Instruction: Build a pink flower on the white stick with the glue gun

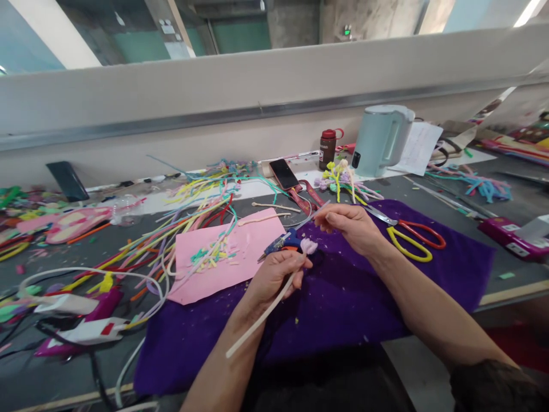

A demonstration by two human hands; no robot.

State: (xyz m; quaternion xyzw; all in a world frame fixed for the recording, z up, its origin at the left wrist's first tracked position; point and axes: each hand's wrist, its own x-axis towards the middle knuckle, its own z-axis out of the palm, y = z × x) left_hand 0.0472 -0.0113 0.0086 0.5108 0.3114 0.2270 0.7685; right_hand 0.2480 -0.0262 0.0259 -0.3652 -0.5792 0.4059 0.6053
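Observation:
My left hand (281,273) is closed on a fuzzy white pipe cleaner stem (261,321), whose lower end slants down over my forearm. A small lilac flower head (308,246) tops the stem, just above my fingertips. My right hand (349,224) is raised to the right, thumb and fingers pinched together. A thin pale lilac strip (309,216) passes by its fingertips; whether the fingers grip it I cannot tell. Behind my left hand lies a blue glue gun (277,244), partly hidden. Scissors (414,234) with red and yellow handles rest right of my right wrist.
A purple cloth (343,303) covers the near table. Pink paper (240,269) with cut bits lies left, beside many pipe cleaners (189,220). Farther back are a phone (283,173), a flower bunch (337,180), a bottle (328,150) and a kettle (377,140). Cables (158,286) loop at left.

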